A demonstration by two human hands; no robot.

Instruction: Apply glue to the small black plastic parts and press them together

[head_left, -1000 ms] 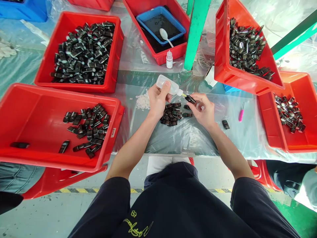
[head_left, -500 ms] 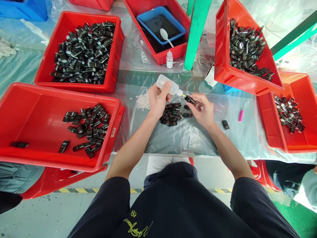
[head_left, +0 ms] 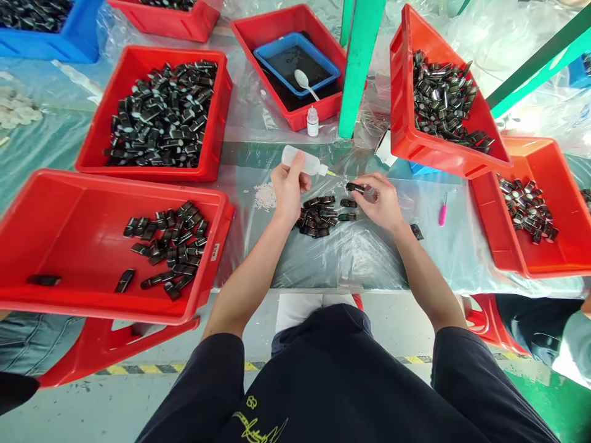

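Clamping fingers on the bottle (head_left: 302, 161), the left hand (head_left: 289, 189) now has the nozzle (head_left: 331, 173) apart, left of the black piece (head_left: 352, 187) the right hand (head_left: 381, 200) pinches

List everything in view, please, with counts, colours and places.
Squeeze bottle: one, translucent, in left hand
Held piece: one, black, in right hand
Loose pieces: many, black, on table, in bins
Bins: at least six red, one blue, on table
Tray: one, blue, in back bin
Spoon: one, white, on tray
Small bottle: one, white, near tray
Bits: one pile, white, by left hand
Tool: one, pink, right side
Box: one, white, behind right hand
Bars: several, green, back
Stools: several, red, below
Co-workers: two, partly seen, edges
Shirt: one, black, bottom
Hands: two, bare, centre
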